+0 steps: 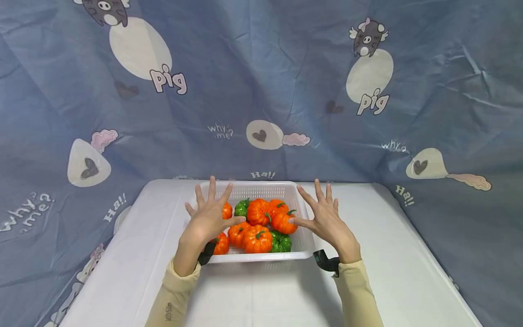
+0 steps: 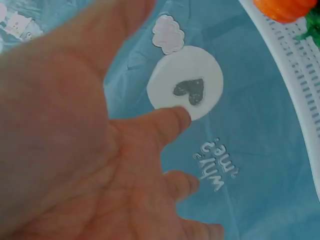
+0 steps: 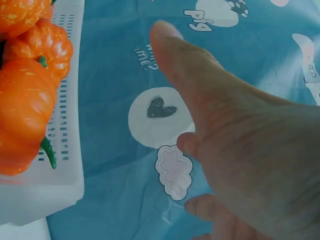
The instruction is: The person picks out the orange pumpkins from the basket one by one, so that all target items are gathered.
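A white plastic basket (image 1: 261, 257) with perforated walls stands on the white table, holding several small orange pumpkins (image 1: 257, 239) and a few green ones (image 1: 281, 242). My left hand (image 1: 207, 218) is spread over the basket's left side, its fingers straight and apart, partly hiding the pumpkins there. Over the right side my right hand (image 1: 327, 219) is spread in the same way, with its thumb in front of an orange pumpkin (image 1: 284, 222). Neither hand holds anything. Both wrist views show straight fingers (image 2: 170, 125) and a thumb (image 3: 175, 55) beside the basket's edge.
The white table (image 1: 408, 272) extends on both sides of the basket and in front of it. A blue cloth (image 1: 286, 91) printed with pigs, hearts and words hangs behind and around the table. A black strap piece (image 1: 326, 261) sits at the right wrist.
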Tool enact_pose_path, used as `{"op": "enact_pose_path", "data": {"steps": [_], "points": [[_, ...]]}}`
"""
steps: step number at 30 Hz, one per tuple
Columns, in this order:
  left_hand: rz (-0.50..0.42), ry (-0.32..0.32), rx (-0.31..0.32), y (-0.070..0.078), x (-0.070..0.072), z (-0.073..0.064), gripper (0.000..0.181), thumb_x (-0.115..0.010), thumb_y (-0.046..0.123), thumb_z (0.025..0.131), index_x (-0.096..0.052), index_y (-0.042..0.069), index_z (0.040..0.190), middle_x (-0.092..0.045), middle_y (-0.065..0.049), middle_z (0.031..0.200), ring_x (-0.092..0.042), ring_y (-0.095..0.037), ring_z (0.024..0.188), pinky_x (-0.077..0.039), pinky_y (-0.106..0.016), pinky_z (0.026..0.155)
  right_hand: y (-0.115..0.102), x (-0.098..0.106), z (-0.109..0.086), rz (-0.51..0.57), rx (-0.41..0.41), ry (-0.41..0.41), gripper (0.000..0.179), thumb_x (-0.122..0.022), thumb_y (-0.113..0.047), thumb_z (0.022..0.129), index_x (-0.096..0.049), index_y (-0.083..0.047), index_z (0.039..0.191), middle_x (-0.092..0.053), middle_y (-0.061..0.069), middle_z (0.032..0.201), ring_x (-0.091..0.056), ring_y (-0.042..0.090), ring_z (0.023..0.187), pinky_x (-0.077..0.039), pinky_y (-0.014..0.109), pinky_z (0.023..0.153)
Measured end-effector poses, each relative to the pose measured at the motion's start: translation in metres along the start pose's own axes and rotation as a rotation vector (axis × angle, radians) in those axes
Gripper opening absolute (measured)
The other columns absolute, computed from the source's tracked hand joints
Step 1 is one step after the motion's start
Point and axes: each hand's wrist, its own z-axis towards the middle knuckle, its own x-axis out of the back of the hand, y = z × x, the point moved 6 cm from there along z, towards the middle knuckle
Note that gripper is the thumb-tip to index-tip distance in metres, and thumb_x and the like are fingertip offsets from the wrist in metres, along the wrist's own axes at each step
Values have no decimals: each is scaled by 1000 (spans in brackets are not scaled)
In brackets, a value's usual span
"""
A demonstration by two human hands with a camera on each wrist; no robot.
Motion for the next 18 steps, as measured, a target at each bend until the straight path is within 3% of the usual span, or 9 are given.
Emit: {"op": "enact_pose_path", "data": {"steps": [3, 8, 13, 18], "points": [[-38, -18, 43, -13, 4, -1, 97, -61, 59, 86, -4, 24, 157, 28, -17, 156, 19, -55, 139, -4, -83, 100, 0, 0, 1, 17, 23, 1, 87, -69, -58, 80, -29, -31, 152, 3, 18, 161, 10, 46, 146, -12, 73, 110], [-70, -68, 75, -41, 15, -5, 92, -56, 49, 94, 0, 9, 156, 25, -31, 153, 5, -65, 135, -21, -80, 100, 2, -3, 1, 35, 59, 4, 80, -66, -58, 83, -36, -26, 150, -13, 18, 161, -15, 44, 145, -34, 67, 105], [-90, -151, 64, -67, 21, -6, 90, -50, 48, 98, -1, -4, 153, 2, -42, 151, -15, -65, 132, -25, -73, 104, -8, -9, 4, 38, 150, -11, 78, -69, -53, 83, -42, -19, 147, -33, 19, 153, -36, 41, 136, -41, 59, 105], [-68, -181, 71, -90, 18, 0, 90, -48, 52, 97, -15, -15, 148, -25, -41, 146, -29, -56, 132, -32, -67, 105, -20, -24, 7, 78, 217, -119, 79, -71, -55, 80, -46, -16, 145, -42, 14, 147, -45, 33, 132, -43, 52, 106]]}}
